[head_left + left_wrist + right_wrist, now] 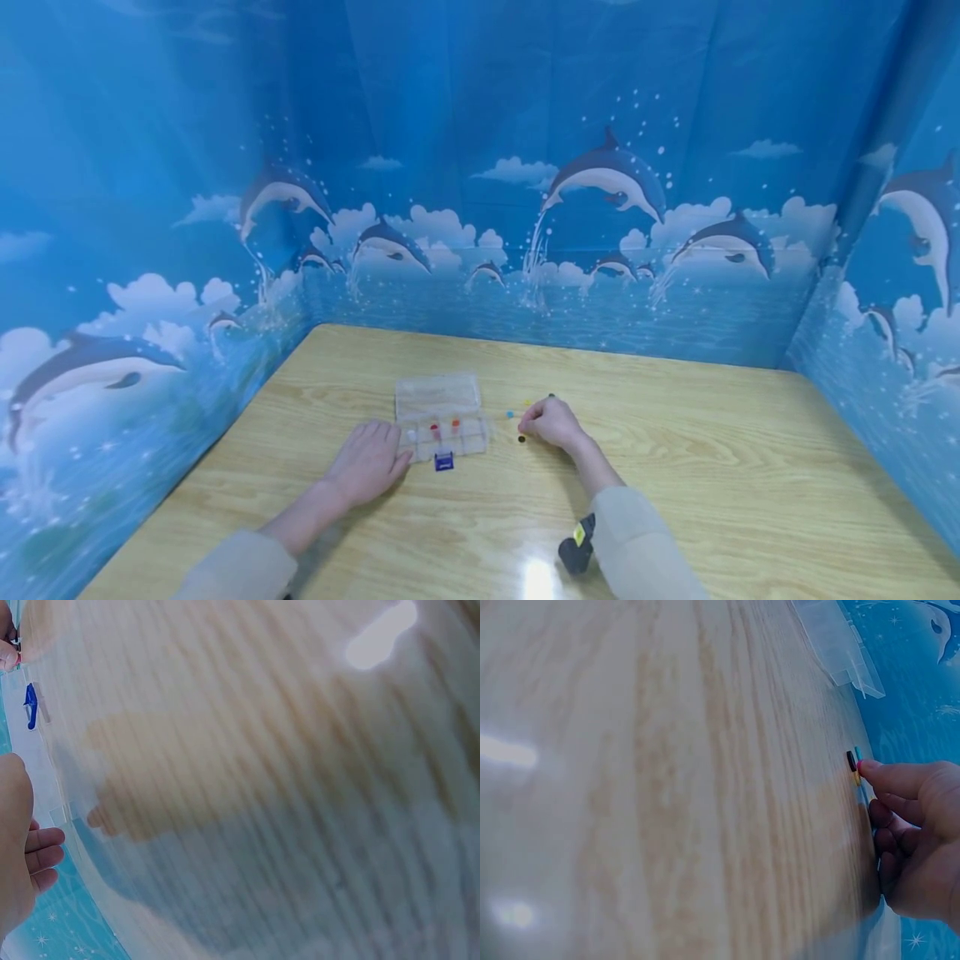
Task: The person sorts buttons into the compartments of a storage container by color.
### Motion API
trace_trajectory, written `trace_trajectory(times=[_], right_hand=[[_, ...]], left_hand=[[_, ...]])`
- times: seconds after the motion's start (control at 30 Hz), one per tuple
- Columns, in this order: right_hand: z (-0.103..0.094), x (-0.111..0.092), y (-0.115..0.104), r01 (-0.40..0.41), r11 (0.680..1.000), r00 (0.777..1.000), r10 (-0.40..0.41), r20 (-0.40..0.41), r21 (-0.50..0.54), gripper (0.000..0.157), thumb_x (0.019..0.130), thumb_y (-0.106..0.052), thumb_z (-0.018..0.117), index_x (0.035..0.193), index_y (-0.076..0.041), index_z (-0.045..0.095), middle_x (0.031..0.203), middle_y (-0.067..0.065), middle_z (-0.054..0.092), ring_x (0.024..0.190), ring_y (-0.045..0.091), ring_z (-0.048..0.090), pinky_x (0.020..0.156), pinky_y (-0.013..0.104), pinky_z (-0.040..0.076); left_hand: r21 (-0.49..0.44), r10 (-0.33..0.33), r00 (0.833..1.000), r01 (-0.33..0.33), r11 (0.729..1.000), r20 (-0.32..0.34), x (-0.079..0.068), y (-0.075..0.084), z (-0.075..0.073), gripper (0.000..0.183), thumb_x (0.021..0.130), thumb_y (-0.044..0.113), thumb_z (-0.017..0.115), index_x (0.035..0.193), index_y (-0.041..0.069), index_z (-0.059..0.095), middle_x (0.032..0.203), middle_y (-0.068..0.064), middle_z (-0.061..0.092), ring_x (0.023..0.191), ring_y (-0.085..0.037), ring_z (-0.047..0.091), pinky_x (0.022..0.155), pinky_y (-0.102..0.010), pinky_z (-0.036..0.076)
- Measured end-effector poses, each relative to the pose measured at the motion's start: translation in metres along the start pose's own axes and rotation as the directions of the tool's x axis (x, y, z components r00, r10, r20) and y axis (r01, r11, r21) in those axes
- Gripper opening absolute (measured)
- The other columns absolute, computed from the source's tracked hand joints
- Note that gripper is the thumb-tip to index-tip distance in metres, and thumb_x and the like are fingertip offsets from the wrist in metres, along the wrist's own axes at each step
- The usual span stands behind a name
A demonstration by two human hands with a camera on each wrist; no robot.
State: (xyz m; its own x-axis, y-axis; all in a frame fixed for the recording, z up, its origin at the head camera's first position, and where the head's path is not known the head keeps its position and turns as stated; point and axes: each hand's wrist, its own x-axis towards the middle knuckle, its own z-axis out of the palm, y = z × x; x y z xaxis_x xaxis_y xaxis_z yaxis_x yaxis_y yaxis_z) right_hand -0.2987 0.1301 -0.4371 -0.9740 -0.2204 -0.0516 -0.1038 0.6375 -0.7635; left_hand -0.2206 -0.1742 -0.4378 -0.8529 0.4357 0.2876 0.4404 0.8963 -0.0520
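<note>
A clear plastic compartment box (472, 445) lies on the table with its transparent lid (437, 397) folded back. Small red (434, 427) and orange (455, 422) pieces show in its compartments, and a blue clasp (444, 461) is at its front. My left hand (363, 462) rests against the box's left end, fingers fairly straight. To the right of the box, my right hand (553, 422) pinches a tiny red piece (861, 766) between thumb and fingertips, low over the table. Beside those fingertips are a black piece (522, 439) and a blue piece (510, 414).
A yellow piece (527, 402) and another dark piece (551, 396) lie behind the right hand. A black device with a yellow label (577, 546) is by the right sleeve. Blue dolphin-print sheeting (465, 183) surrounds the wooden table (712, 475).
</note>
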Motion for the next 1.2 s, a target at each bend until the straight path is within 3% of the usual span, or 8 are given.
trace_trajectory(times=[0.33,0.73,0.97,1.2], right_hand=[[0.000,0.005,0.004,-0.040,0.996,0.999,0.041,-0.009,0.080,0.008,0.085,-0.006,0.064,0.077,-0.005,0.068,0.082,0.002,0.064,0.070,0.017,0.050,0.061,0.028,0.040],[0.001,0.004,-0.001,-0.032,0.988,0.999,0.038,-0.037,0.149,0.006,0.085,-0.006,0.064,0.080,-0.003,0.067,0.083,0.003,0.063,0.075,0.017,0.053,0.065,0.030,0.044],[0.002,0.007,-0.005,-0.031,0.988,0.997,0.041,-0.060,0.148,0.006,0.085,-0.007,0.065,0.081,-0.003,0.067,0.082,0.003,0.063,0.071,0.016,0.049,0.059,0.026,0.040],[0.003,0.011,-0.010,-0.028,0.975,0.995,0.048,-0.084,0.220,0.008,0.086,-0.009,0.065,0.082,-0.003,0.067,0.081,0.004,0.061,0.062,0.015,0.044,0.054,0.026,0.037]], left_hand=[[0.006,-0.006,1.000,0.006,1.000,0.010,0.000,0.000,-0.001,0.036,0.092,0.033,0.052,0.097,-0.003,0.053,0.092,-0.015,0.056,0.092,-0.031,0.053,0.085,-0.044,0.043],[0.001,-0.020,0.999,0.020,1.000,0.032,-0.001,0.000,0.000,0.040,0.092,0.034,0.051,0.102,-0.005,0.054,0.098,-0.017,0.057,0.096,-0.031,0.053,0.088,-0.044,0.041],[-0.008,-0.032,0.999,0.032,0.999,0.037,-0.001,0.000,-0.001,0.044,0.093,0.034,0.051,0.108,-0.007,0.053,0.103,-0.020,0.057,0.100,-0.033,0.053,0.092,-0.046,0.039],[-0.010,-0.038,0.999,0.038,0.999,0.033,-0.002,0.000,-0.002,0.044,0.093,0.035,0.051,0.108,-0.006,0.053,0.103,-0.019,0.057,0.100,-0.033,0.052,0.091,-0.045,0.039]])
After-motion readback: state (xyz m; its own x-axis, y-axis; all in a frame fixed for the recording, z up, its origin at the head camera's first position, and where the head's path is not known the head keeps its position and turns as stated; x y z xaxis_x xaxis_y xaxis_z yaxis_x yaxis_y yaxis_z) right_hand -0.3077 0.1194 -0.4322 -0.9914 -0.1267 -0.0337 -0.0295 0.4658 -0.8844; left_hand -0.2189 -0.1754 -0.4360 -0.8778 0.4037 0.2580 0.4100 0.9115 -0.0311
